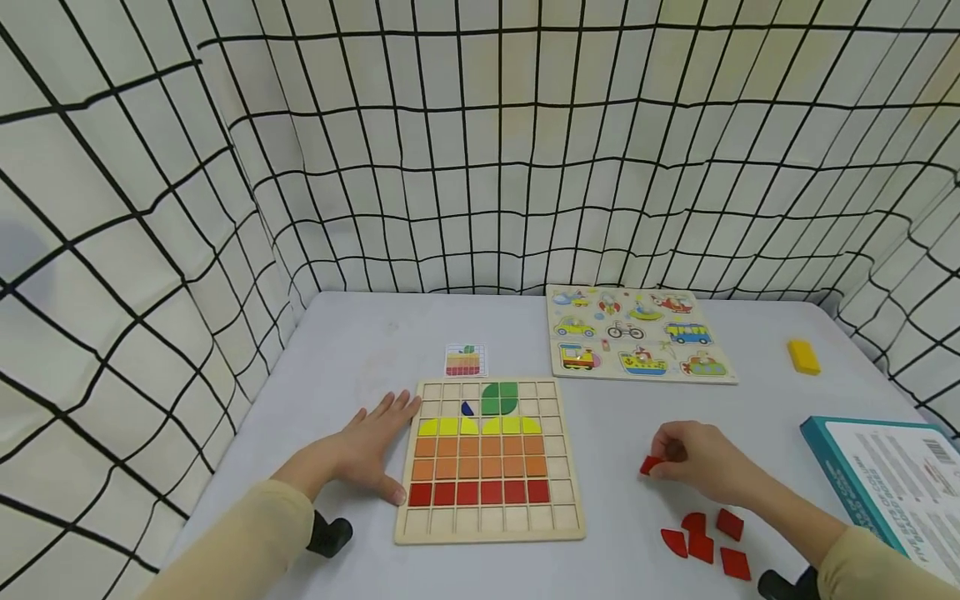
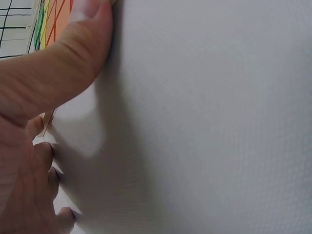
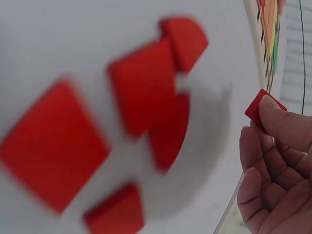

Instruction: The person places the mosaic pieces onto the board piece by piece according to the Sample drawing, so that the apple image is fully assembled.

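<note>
My right hand (image 1: 705,462) pinches a small red square tile (image 3: 257,108) between thumb and fingertips, over the table to the right of the wooden grid board (image 1: 491,527). Several loose red pieces (image 1: 701,547), squares and quarter rounds, lie below that hand. On the board, tiles form a picture: a green leaf shape (image 1: 499,398), a dark blue piece (image 1: 467,408), a yellow row (image 1: 447,427), two orange rows (image 1: 468,457) and one red row (image 1: 467,494). My left hand (image 1: 367,446) lies with spread fingers at the board's left edge, its thumb touching the rim.
A small picture card (image 1: 466,360) lies behind the board. A wooden vehicle puzzle (image 1: 637,333) is at the back right, with a yellow block (image 1: 803,357) farther right. A teal and white box (image 1: 892,483) stands by the right edge. Black netting (image 1: 465,167) surrounds the white table (image 1: 360,333).
</note>
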A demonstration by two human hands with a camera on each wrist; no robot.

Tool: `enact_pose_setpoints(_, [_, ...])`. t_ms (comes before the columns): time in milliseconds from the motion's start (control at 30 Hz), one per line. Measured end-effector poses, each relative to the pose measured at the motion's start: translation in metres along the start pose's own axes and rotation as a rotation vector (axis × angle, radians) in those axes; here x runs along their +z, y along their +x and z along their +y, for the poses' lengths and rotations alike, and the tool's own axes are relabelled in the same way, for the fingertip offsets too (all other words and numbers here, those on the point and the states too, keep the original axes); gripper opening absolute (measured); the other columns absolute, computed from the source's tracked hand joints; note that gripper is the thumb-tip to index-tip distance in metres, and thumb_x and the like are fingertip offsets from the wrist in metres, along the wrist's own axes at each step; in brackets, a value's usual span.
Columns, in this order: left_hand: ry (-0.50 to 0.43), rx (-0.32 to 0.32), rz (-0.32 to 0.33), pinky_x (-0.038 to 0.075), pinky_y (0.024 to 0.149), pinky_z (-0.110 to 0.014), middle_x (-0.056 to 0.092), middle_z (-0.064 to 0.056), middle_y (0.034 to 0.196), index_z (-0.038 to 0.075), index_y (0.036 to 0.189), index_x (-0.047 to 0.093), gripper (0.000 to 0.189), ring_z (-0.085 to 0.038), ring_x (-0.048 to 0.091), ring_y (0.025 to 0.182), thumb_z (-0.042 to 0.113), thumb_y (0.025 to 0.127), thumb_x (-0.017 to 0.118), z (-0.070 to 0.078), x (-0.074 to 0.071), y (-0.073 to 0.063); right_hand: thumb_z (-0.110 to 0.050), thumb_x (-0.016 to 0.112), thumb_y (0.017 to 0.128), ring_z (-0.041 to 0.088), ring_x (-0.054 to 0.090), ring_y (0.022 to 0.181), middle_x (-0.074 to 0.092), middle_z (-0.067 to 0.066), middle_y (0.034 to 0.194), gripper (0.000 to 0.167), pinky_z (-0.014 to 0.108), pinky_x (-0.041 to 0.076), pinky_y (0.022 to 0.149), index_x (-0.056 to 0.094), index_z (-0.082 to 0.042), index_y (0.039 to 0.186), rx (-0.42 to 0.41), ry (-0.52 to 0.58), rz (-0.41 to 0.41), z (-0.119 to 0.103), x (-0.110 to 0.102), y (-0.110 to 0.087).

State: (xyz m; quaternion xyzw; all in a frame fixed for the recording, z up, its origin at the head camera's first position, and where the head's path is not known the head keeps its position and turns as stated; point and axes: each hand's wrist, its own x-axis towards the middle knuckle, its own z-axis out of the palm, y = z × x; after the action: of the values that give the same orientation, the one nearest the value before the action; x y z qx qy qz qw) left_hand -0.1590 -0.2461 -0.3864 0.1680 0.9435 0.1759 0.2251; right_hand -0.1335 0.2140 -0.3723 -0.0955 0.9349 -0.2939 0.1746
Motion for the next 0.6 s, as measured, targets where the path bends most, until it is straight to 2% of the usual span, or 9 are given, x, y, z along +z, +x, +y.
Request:
enact_pose_setpoints(100, [-0.006,0.001,0.006,0.007,0.123,-0.071,0.013,-0.021,0.171,0.005,0.163,0.019,0.132,-0.045,0.004,0.159,0.042,0.062,0.097,-0.001,0.002,-0.002,-0.013,0.083,0.085,0.014,0.057,0.079,0.066,-0.003,0.085,0.02,0.018,0.052,0.068,0.064,-0.012,0.092,-0.03,0.032,-0.012,-0.022,0.014,0.004])
enact_pose_setpoints(267, [0.006,0.003,0.009,0.009,0.124,-0.069,0.013,-0.018,0.172,0.006,0.164,0.019,0.133,-0.043,0.005,0.159,0.042,0.063,0.097,-0.001,0.002,0.002,-0.013,0.083,0.085,0.013,0.058,0.078,0.066,-0.004,0.083,0.018,0.018,0.052,0.068,0.066,-0.012,0.091,-0.085,0.091,-0.045,-0.054,0.032,0.013])
enact_pose_setpoints(600, [-0.014,-0.015,-0.005,0.007,0.125,-0.069,0.012,-0.018,0.172,0.006,0.164,0.019,0.134,-0.042,0.005,0.16,0.043,0.061,0.097,-0.001,0.001,-0.003,-0.01,0.08,0.088,0.012,0.059,0.076,0.066,-0.005,0.082,0.012,0.016,0.051,0.068,0.068,-0.012,0.088,-0.253,0.155,-0.139,-0.101,0.068,0.031])
